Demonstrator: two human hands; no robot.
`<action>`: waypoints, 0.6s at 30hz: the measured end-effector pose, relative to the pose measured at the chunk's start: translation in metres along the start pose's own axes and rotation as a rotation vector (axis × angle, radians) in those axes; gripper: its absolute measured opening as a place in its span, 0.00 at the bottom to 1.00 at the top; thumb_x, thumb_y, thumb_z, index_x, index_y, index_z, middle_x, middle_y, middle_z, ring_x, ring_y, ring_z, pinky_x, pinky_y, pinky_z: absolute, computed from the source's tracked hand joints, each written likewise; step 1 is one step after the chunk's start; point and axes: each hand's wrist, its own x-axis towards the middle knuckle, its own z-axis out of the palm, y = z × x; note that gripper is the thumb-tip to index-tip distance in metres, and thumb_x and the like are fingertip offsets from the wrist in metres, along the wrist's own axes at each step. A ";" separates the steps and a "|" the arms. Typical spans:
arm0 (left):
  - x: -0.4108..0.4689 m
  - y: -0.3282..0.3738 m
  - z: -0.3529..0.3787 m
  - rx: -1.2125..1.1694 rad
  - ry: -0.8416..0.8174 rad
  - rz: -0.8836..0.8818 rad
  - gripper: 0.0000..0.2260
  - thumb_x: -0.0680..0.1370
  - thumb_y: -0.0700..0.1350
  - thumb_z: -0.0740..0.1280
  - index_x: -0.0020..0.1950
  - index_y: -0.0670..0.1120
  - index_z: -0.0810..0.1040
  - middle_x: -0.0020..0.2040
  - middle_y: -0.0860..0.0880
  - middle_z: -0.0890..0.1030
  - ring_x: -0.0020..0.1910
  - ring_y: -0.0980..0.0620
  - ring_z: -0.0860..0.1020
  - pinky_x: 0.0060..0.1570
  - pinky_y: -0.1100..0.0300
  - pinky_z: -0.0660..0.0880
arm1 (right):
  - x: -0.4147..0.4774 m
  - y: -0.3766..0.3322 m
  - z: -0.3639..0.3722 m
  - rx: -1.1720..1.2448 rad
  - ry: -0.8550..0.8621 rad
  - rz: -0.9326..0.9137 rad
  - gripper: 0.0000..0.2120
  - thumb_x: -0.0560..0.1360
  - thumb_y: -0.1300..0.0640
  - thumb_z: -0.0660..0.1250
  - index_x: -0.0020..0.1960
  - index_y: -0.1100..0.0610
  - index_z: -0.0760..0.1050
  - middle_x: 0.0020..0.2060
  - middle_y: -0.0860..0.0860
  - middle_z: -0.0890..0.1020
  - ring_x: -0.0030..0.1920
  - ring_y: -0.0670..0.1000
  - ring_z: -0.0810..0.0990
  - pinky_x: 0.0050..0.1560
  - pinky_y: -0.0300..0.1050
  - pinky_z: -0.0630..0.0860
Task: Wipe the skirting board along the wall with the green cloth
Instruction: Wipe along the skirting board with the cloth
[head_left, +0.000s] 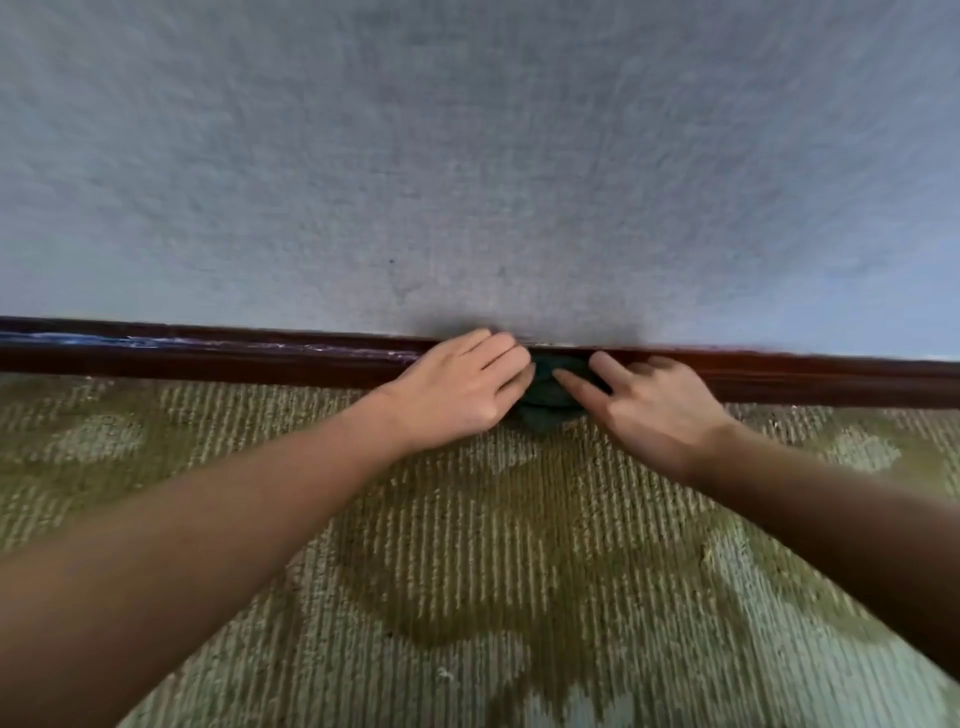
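Head view, single entry

1. Skirting board (218, 352): a dark brown strip running from the left edge to the right edge of the view, at the foot of the wall. Pale white-blue streaks (130, 340) mark its upper edge on the left stretch.
2. Wall (467, 156): directly above the skirting board, grey-blue with a fine woven texture. A soft shadow falls on it just above the hands.
3. Green cloth (549, 389): dark green and bunched, pressed against the face of the skirting board near its middle. Its lower fold hangs down to where the skirting board meets the carpet. Both hands partly cover it.
4. Left hand (460, 387): lies against the skirting board, on the cloth's left side. Its fingers (498, 358) are close together and bent over the cloth's edge, gripping it. The thumb is hidden.
5. Right hand (657, 408): set just below the skirting board, on the cloth's right side. Its fingers (574, 383) are spread apart and fairly straight, with the forefinger lying across the cloth.
6. Carpet (467, 561): reaches from the skirting board's lower edge towards the camera. It is ribbed beige with an olive-green pattern, and both bare forearms stretch over it
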 end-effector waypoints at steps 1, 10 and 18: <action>0.000 0.001 0.002 -0.003 0.015 -0.022 0.10 0.72 0.33 0.62 0.49 0.37 0.82 0.41 0.43 0.80 0.40 0.44 0.79 0.43 0.55 0.76 | 0.001 -0.002 -0.002 -0.014 -0.058 0.001 0.27 0.71 0.57 0.69 0.69 0.59 0.67 0.51 0.57 0.77 0.34 0.53 0.80 0.31 0.42 0.69; -0.001 0.009 0.001 -0.024 -0.012 -0.109 0.04 0.68 0.39 0.72 0.42 0.42 0.83 0.41 0.47 0.80 0.40 0.48 0.79 0.44 0.59 0.75 | 0.011 -0.011 -0.036 -0.075 -0.248 0.047 0.21 0.79 0.57 0.51 0.72 0.53 0.55 0.57 0.55 0.68 0.42 0.54 0.79 0.34 0.47 0.68; 0.003 0.004 -0.010 0.064 -0.126 -0.068 0.05 0.66 0.43 0.75 0.41 0.45 0.84 0.39 0.50 0.79 0.39 0.50 0.78 0.41 0.60 0.74 | 0.005 -0.026 -0.023 0.020 -0.229 0.198 0.24 0.80 0.58 0.51 0.74 0.52 0.50 0.62 0.57 0.66 0.40 0.56 0.79 0.34 0.47 0.64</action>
